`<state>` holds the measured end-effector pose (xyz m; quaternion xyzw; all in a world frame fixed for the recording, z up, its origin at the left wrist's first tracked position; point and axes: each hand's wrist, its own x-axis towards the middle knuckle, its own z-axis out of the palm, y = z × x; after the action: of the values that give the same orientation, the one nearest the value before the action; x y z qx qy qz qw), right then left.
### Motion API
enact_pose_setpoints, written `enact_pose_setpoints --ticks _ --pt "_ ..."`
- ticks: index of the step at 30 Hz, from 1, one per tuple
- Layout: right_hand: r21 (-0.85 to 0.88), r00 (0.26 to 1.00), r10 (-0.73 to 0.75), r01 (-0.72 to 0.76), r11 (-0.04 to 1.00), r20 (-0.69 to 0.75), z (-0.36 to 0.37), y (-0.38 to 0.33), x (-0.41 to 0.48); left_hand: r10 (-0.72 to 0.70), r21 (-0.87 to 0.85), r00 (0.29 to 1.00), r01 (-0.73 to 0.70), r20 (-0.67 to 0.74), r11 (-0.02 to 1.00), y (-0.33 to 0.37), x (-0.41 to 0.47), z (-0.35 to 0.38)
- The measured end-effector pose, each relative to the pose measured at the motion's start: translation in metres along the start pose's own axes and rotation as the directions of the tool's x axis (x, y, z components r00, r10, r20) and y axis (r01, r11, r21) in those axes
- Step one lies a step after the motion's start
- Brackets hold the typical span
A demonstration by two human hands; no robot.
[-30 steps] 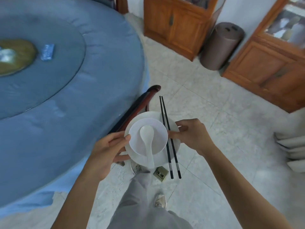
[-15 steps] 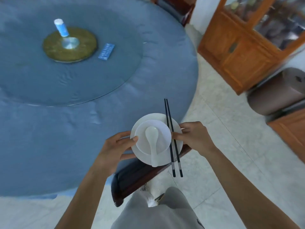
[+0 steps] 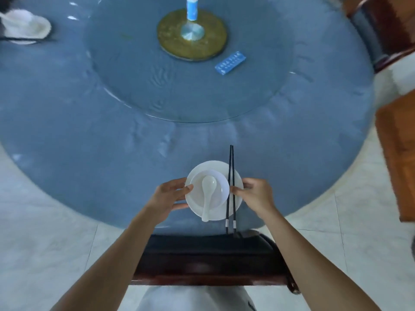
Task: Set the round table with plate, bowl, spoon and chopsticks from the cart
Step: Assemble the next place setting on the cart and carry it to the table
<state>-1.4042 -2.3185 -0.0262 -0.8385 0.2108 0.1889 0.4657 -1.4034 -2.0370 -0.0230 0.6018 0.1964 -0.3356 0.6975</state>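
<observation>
I see both hands hold 1 place setting over the near edge of the round table (image 3: pixel 89 142), which is draped in blue cloth. The left hand (image 3: pixel 170 196) grips the left rim of the white plate (image 3: pixel 197 213), with the thumb on top and the fingers curled beneath. The right hand (image 3: pixel 256 194) pinches the right rim, its thumb tip touching the 2 black chopsticks (image 3: pixel 231 173).

A white bowl (image 3: pixel 221 187) sits on the plate, between the 2 hands. A white spoon (image 3: pixel 207 194) lies in it, scoop up, with its handle reaching over the plate's near rim toward me. The chopsticks lie side by side across the plate's right part, just beside the bowl. Their tips pass the far rim and their silver-banded ends pass the near rim, above the dark wooden chair (image 3: pixel 206 259) that stands between me and the table. I cannot tell whether the plate touches the cloth.

Farther in, a round glass turntable (image 3: pixel 139 81) carries a gold disc (image 3: pixel 208 48), a blue-and-white cylinder (image 3: pixel 192 7) standing at the disc's centre, and a small blue card (image 3: pixel 230 63) beside the disc. At the far left lies another white setting (image 3: pixel 24 25), blurred. A 2nd chair (image 3: pixel 377 30) stands at the far right, and a wooden cabinet (image 3: pixel 399 153) shows at the right edge.
</observation>
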Motion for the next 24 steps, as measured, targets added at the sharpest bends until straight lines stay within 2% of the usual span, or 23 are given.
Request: enact_pose_setpoints --ticks 7,14,24 --pt "-0.064 0.994 0.081 -0.076 0.995 0.078 0.018 0.014 0.045 -0.090 -0.086 0.984 0.078 -0.155 0.993 -0.010 0.027 0.006" --pt "-0.167 0.997 -0.026 0.038 0.985 0.070 0.033 0.005 0.050 -0.094 -0.089 0.941 0.069 -0.324 0.994 -0.011 0.031 0.000" --pt "-0.188 0.997 -0.048 0.059 0.980 0.066 0.036 -0.001 0.044 -0.086 -0.068 0.887 0.062 -0.455 0.996 -0.007 0.040 0.005"
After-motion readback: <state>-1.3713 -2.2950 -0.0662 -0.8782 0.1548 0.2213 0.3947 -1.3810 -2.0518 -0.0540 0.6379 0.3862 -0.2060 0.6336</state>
